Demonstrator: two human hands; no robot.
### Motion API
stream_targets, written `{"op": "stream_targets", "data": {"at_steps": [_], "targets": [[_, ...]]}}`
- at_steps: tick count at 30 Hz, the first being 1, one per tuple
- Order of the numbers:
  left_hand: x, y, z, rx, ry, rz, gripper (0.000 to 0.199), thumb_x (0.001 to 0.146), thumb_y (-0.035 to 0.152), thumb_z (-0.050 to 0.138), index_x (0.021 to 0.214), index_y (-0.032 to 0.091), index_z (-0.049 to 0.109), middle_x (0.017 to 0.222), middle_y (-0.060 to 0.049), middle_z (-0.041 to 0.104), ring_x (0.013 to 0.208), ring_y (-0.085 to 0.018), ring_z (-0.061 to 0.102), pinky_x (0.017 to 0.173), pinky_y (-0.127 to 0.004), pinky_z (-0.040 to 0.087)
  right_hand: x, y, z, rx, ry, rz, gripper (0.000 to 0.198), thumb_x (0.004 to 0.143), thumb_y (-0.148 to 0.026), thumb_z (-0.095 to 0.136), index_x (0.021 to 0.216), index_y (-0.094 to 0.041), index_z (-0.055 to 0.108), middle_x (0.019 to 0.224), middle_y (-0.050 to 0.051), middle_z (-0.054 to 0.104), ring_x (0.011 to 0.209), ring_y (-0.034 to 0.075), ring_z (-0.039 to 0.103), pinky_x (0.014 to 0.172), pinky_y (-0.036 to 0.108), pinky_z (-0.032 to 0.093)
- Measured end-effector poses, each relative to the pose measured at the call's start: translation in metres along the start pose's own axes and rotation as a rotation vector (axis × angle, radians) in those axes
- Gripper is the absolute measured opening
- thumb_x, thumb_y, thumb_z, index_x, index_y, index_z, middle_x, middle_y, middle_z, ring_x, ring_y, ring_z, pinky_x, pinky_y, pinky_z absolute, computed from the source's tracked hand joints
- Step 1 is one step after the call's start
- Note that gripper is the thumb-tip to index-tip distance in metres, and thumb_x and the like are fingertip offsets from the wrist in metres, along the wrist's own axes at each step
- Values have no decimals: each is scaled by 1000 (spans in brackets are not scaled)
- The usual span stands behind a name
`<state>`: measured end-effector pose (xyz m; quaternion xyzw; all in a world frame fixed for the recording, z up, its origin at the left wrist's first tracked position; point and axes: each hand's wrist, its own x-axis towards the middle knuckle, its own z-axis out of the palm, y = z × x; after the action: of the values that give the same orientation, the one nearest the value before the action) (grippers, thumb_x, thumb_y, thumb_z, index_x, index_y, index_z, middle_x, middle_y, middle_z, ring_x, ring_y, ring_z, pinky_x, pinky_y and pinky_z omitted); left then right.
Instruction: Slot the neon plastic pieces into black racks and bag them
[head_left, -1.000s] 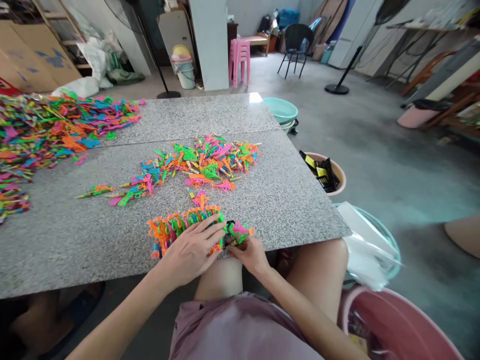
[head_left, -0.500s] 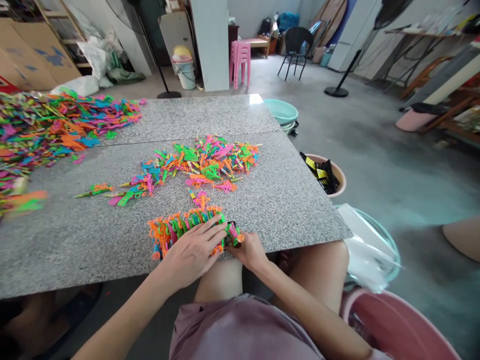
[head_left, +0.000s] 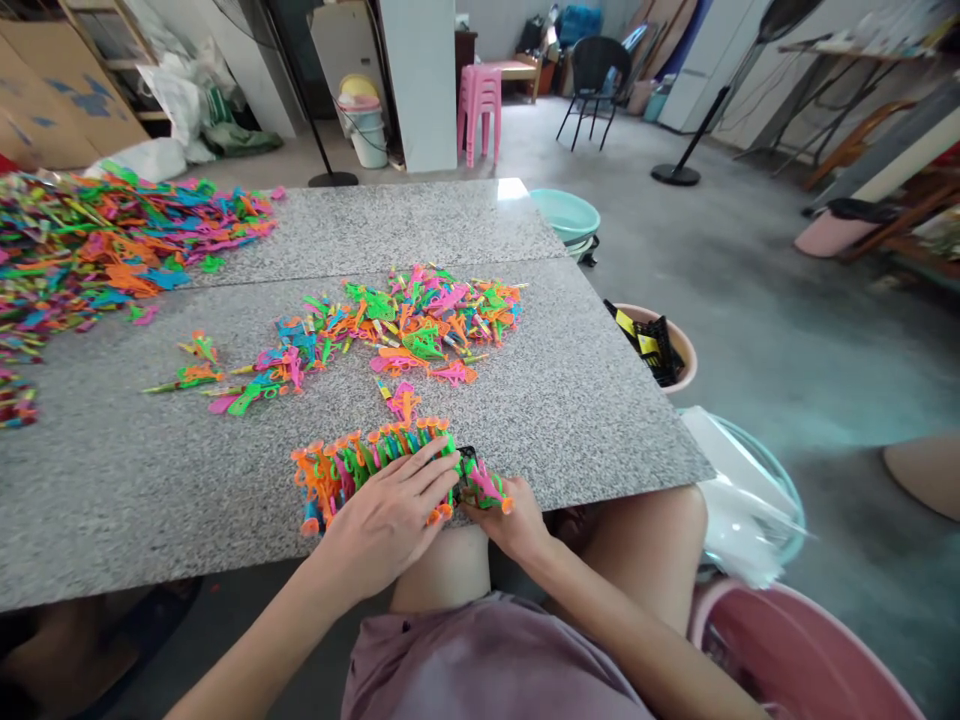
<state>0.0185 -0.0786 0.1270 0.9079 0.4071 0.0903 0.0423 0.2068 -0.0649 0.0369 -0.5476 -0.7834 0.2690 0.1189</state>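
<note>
At the table's near edge, a tight row of small plastic toy dart guns (head_left: 360, 460) in orange, green, pink and blue stands with orange cup-shaped tips upward. My left hand (head_left: 397, 500) lies over the row's right part, fingers stretched out flat on it, thumb hidden. Beside the row's right end shows part of a black plastic rack (head_left: 465, 470). My right hand (head_left: 517, 520) has its fingers closed around a pink and green toy dart gun (head_left: 489, 487) with an orange tip, apart from the row. Its fingertips are partly hidden beneath the toy.
A loose heap of similar toys (head_left: 427, 315) lies mid-table, with a larger pile (head_left: 112, 240) at the far left. Right of the table stand a tub with black racks (head_left: 652, 345), a turquoise basin (head_left: 566, 215) and a pink tub (head_left: 795, 640). My legs are under the edge.
My right hand has shifted right with the pink and green toy, widening the gap from the row and uncovering more black rack. A blurred handful at the left has gone; another toy lies there.
</note>
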Motion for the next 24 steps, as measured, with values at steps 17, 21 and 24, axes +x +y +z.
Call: {"op": "stream_targets", "data": {"at_steps": [17,21,24], "targets": [[3,2,2,34,40,9,31,95,18,46,123,13,58,134,-11,60,135,-26,45,108,-43,44,4,11,13,149,86,-6,7,80,-27,67,78,-21,66,64,-1,68,56,15,63,55,21,37],[2,1,0,32,30,6,30,95,18,46,122,13,58,135,-10,59,135,-25,45,109,-42,43,5,8,8,129,49,-7,10,81,-30,69,81,-20,67,69,1,71,63,17,67,58,21,40],[2,3,-2,14,14,-10,32,95,18,47,125,13,55,135,-10,58,137,-25,43,110,-42,42,6,-1,5,13,-17,-23,10,83,-27,65,89,-19,67,76,4,73,69,19,68,59,23,40]]}}
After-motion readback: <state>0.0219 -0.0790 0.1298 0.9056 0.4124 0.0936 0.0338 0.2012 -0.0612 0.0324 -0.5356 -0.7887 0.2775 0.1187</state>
